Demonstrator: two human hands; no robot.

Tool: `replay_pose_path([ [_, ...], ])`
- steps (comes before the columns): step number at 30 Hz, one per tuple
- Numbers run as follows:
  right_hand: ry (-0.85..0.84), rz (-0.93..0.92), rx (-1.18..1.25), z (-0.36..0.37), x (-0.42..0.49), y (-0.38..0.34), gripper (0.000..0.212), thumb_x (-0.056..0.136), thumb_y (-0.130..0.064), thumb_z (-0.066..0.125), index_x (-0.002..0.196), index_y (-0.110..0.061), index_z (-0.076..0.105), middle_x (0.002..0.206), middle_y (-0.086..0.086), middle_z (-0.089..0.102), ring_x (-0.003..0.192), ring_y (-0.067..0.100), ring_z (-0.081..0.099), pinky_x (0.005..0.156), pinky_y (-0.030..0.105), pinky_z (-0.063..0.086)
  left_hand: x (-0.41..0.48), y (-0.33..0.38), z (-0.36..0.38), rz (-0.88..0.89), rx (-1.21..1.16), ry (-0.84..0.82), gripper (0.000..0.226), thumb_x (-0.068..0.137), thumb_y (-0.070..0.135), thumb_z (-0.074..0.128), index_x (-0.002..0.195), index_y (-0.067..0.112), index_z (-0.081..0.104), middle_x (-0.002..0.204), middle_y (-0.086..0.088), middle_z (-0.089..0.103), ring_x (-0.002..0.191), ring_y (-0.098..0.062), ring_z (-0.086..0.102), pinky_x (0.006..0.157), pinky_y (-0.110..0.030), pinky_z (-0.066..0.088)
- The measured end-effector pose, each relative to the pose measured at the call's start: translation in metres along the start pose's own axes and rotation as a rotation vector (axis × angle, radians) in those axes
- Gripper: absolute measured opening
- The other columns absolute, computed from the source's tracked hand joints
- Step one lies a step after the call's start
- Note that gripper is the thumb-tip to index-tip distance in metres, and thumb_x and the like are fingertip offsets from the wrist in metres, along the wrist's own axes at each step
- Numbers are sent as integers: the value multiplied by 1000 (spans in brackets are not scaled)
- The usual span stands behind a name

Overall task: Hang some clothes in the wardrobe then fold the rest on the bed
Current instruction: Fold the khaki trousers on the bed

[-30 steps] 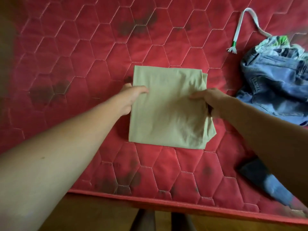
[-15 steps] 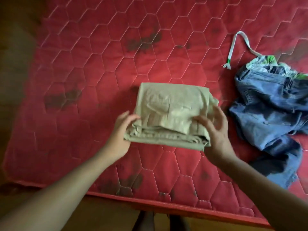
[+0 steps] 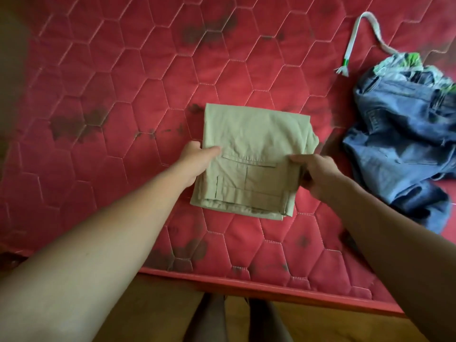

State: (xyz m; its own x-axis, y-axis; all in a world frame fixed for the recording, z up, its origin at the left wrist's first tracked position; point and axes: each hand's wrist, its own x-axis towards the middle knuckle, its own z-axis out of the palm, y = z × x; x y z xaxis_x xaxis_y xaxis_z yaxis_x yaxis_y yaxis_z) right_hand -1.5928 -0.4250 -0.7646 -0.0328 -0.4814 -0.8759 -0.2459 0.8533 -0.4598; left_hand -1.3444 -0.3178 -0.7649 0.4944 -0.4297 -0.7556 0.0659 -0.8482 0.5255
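Note:
A pair of khaki trousers (image 3: 254,144), folded into a compact rectangle with a back pocket facing up, lies on the red quilted mattress (image 3: 123,70). My left hand (image 3: 197,161) grips its left edge, thumb on top and fingers underneath. On the opposite side my right hand (image 3: 313,174) grips the right edge, thumb on top. The fingers of both hands are hidden under the cloth.
A crumpled pair of blue jeans (image 3: 404,144) lies at the right on top of a green-and-white patterned garment (image 3: 404,60), from which a white drawstring (image 3: 355,38) trails. The mattress's front edge (image 3: 271,285) runs close to me, with brown floor below.
The khaki trousers were turned over: the plain side faced up, now the pocket side does. They were lifted off the mattress half a second ago and now lie flat again, both hands still on the edges.

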Motion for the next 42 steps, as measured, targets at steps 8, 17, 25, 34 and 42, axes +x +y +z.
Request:
replay_pose_path([
  [8, -263, -282, -167, -2, -89, -57, 44, 85, 5, 67, 119, -21, 58, 104, 1, 73, 90, 19, 72, 59, 29, 55, -85, 71, -42, 93, 32, 19, 25, 86, 29, 68, 104, 15, 59, 95, 0, 67, 81, -12, 62, 63, -26, 47],
  [17, -298, -820, -825, 7, -332, -239, 87, 86, -5, 62, 154, -46, 27, 117, -6, 56, 86, 19, 68, 71, 31, 58, -274, 204, -193, 484, 350, 116, 70, 86, 10, 67, 148, 28, 40, 137, -4, 59, 112, -24, 63, 94, -37, 52],
  [25, -430, -1078, -1242, 66, -598, -336, 52, 90, -27, 75, 138, -22, 58, 125, 1, 58, 96, 13, 62, 72, 24, 53, -481, 258, -373, 539, 465, 312, 61, 86, 29, 74, 142, 25, 50, 141, -2, 52, 114, -19, 56, 81, -27, 49],
  [34, -637, -1177, -1443, 216, -828, -284, 35, 94, -22, 69, 127, -25, 62, 118, 9, 60, 104, 27, 66, 80, 46, 63, -656, 166, -574, 439, 397, 488, 55, 91, 25, 71, 141, 16, 48, 130, -5, 47, 96, -23, 63, 75, -36, 62],
  [42, -748, -1284, -1440, 373, -965, -179, 30, 97, -20, 66, 126, -15, 64, 117, 11, 61, 100, 33, 69, 79, 46, 64, -729, 32, -741, 358, 266, 599, 56, 93, 18, 69, 144, 12, 46, 109, -3, 49, 83, -17, 62, 70, -37, 62],
])
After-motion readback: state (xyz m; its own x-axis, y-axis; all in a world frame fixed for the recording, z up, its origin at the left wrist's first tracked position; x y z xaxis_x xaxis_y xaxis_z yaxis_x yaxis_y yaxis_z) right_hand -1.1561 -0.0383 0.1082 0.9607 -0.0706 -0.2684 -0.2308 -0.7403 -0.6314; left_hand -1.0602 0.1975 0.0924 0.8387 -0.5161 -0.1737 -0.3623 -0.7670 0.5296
